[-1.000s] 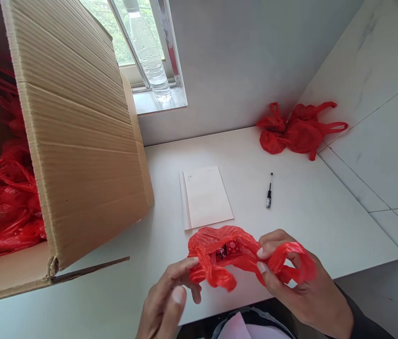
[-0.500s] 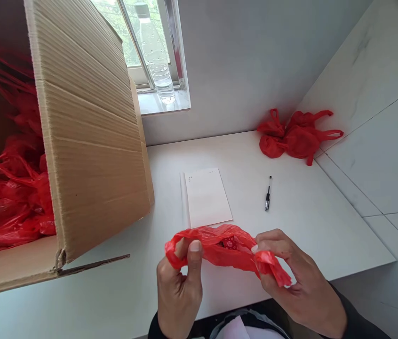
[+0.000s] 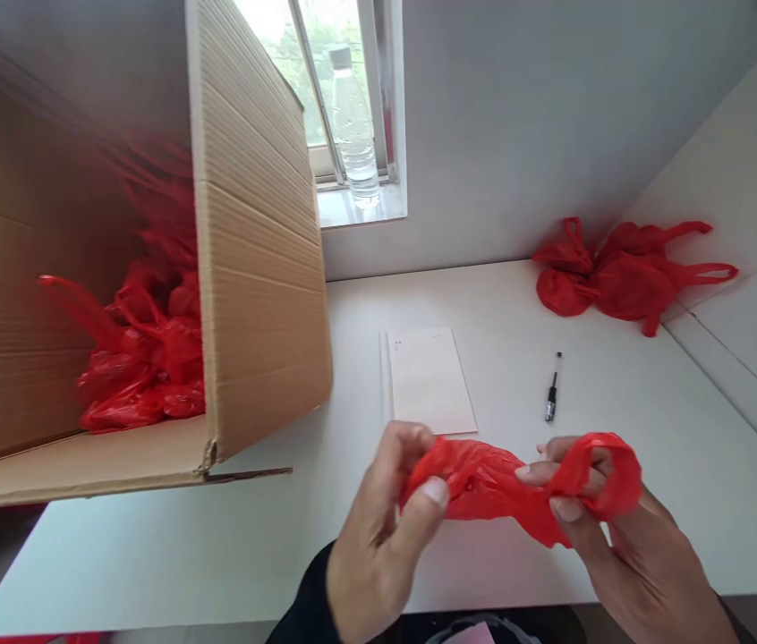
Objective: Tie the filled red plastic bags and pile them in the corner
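Observation:
A red plastic bag point(image 3: 486, 483) is stretched between my two hands above the front of the white table. My left hand point(image 3: 385, 528) pinches the bag's left end between thumb and fingers. At the other end, my right hand point(image 3: 620, 519) grips the bag, and a handle loop circles its fingers. The bag's mouth looks bunched together, so what lies inside is hidden. Just beyond the bag is a white notebook point(image 3: 432, 380), and a black pen point(image 3: 552, 386) lies to its right.
On the left, an open cardboard box point(image 3: 264, 241) lies on its side with several red bags point(image 3: 157, 358) inside. Tied red bags point(image 3: 626, 273) sit in the far right corner of the table point(image 3: 352, 358). A water bottle point(image 3: 355, 134) stands on the windowsill.
The view has swung left, showing more of the box. The bag's opening has narrowed, hiding the patterned item seen inside before. Both hands have shifted their hold on the bag.

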Tool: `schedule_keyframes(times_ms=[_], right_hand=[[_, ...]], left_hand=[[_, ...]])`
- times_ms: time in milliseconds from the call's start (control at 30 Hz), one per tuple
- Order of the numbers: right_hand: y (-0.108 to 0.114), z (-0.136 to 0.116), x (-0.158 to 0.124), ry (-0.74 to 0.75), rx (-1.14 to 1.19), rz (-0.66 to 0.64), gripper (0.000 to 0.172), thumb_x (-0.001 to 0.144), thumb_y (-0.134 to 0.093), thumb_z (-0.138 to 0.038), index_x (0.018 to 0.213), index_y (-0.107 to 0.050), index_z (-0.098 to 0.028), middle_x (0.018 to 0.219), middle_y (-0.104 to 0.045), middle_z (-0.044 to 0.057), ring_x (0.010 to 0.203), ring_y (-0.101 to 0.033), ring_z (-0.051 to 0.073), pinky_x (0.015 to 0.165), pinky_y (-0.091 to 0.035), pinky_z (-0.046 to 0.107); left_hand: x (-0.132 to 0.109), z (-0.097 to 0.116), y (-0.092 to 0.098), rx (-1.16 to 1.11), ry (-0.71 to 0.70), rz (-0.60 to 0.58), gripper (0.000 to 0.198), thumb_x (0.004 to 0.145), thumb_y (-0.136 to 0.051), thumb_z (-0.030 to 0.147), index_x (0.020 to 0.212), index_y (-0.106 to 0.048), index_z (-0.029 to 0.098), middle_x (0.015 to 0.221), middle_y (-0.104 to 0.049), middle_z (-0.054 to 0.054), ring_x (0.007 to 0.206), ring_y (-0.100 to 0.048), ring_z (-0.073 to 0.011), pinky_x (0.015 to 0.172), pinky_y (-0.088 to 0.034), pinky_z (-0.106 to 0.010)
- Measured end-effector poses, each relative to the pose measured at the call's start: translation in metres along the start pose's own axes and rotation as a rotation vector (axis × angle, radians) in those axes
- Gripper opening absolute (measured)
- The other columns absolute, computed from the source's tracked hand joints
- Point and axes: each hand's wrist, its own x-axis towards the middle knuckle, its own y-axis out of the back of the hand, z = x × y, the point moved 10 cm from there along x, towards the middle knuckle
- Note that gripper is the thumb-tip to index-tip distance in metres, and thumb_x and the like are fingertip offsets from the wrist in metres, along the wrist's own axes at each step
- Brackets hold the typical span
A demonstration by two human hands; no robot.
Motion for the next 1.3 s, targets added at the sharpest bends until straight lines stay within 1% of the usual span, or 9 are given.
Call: schedule_keyframes(times_ms=[67, 167, 333, 533, 600, 767, 933, 1133, 1300], right_hand=[[-0.012, -0.008, 0.007, 0.017, 0.046, -0.09, 0.019, 0.1, -0.044, -0.026, 0.112, -0.058, -0.031, 0.094, -0.057, 0.003, 0.088, -0.061, 0.017, 0.061, -0.054, 0.024], [-0.031, -0.021, 0.014, 0.052, 0.101, -0.193, 0.014, 0.101, -0.041, -0.027, 0.096, -0.054, -0.026, 0.079, -0.054, 0.0, 0.071, -0.057, 0.015, 0.058, -0.052, 0.026], [-0.052, -0.026, 0.025, 0.093, 0.086, -0.23, 0.024, 0.103, -0.035, -0.028, 0.083, -0.047, -0.023, 0.075, -0.051, 0.001, 0.07, -0.05, 0.017, 0.06, -0.045, 0.032], [-0.066, -0.034, 0.029, 0.213, 0.005, -0.349, 0.021, 0.102, -0.036, -0.027, 0.091, -0.054, -0.022, 0.081, -0.056, 0.002, 0.073, -0.05, 0.017, 0.065, -0.043, 0.034], [-0.063, -0.031, 0.03, 0.196, 0.005, -0.358, 0.019, 0.099, -0.044, -0.037, 0.105, -0.056, -0.023, 0.089, -0.059, 0.003, 0.08, -0.055, 0.019, 0.071, -0.048, 0.036], [-0.037, -0.005, 0.042, -0.009, 0.086, -0.21, 0.057, 0.091, -0.057, -0.054, 0.14, -0.039, -0.03, 0.109, -0.059, 0.004, 0.102, -0.059, 0.021, 0.087, -0.052, 0.038], [-0.032, -0.023, 0.048, 0.143, 0.252, -0.198, 0.011, 0.096, -0.055, -0.024, 0.105, -0.057, -0.03, 0.093, -0.064, -0.003, 0.091, -0.059, 0.015, 0.108, -0.04, 0.042], [-0.03, -0.043, 0.038, 0.319, 0.245, -0.221, 0.017, 0.091, -0.059, -0.011, 0.101, -0.057, -0.025, 0.091, -0.061, -0.002, 0.089, -0.058, 0.014, 0.108, -0.039, 0.044], [-0.037, -0.028, 0.038, 0.245, 0.191, -0.253, 0.015, 0.09, -0.061, -0.014, 0.101, -0.059, -0.024, 0.095, -0.063, 0.001, 0.093, -0.056, 0.017, 0.089, -0.049, 0.037]], left_hand=[[0.009, 0.0, -0.015, 0.105, -0.01, -0.087, 0.021, 0.1, -0.042, 0.04, 0.103, -0.054, 0.024, 0.08, -0.054, -0.002, 0.073, -0.049, -0.0162, 0.071, -0.045, -0.03], [0.019, -0.003, -0.017, 0.183, -0.06, -0.041, 0.028, 0.104, -0.033, 0.038, 0.098, -0.056, 0.022, 0.08, -0.053, -0.002, 0.073, -0.048, -0.0156, 0.072, -0.042, -0.029], [0.018, -0.008, -0.017, 0.194, -0.083, 0.023, 0.03, 0.103, -0.036, 0.038, 0.107, -0.062, 0.024, 0.076, -0.055, 0.0, 0.063, -0.044, -0.0133, 0.063, -0.041, -0.026], [0.006, -0.004, -0.011, 0.188, -0.075, 0.146, 0.036, 0.091, -0.059, 0.045, 0.121, -0.063, 0.025, 0.093, -0.065, -0.006, 0.08, -0.058, -0.0205, 0.073, -0.051, -0.032], [0.009, -0.009, -0.014, 0.134, -0.052, 0.089, 0.029, 0.096, -0.053, 0.045, 0.109, -0.068, 0.023, 0.077, -0.06, -0.003, 0.069, -0.052, -0.0168, 0.065, -0.047, -0.029], [0.013, -0.012, -0.01, 0.032, -0.018, 0.041, 0.032, 0.1, -0.045, 0.045, 0.095, -0.067, 0.021, 0.066, -0.046, 0.002, 0.06, -0.04, -0.012, 0.057, -0.038, -0.025], [0.011, -0.019, -0.02, -0.027, 0.075, -0.083, 0.037, 0.098, -0.048, 0.046, 0.077, -0.063, 0.019, 0.061, -0.046, 0.003, 0.057, -0.043, -0.0116, 0.058, -0.036, -0.026], [0.015, -0.037, -0.008, -0.363, 0.15, -0.073, 0.035, 0.099, -0.046, 0.047, 0.114, -0.066, 0.022, 0.076, -0.068, -0.004, 0.069, -0.065, -0.0177, 0.064, -0.046, -0.028], [0.01, -0.038, -0.008, -0.413, 0.157, -0.113, 0.039, 0.099, -0.043, 0.045, 0.118, -0.068, 0.021, 0.115, -0.069, -0.01, 0.098, -0.067, -0.0246, 0.082, -0.051, -0.034]])
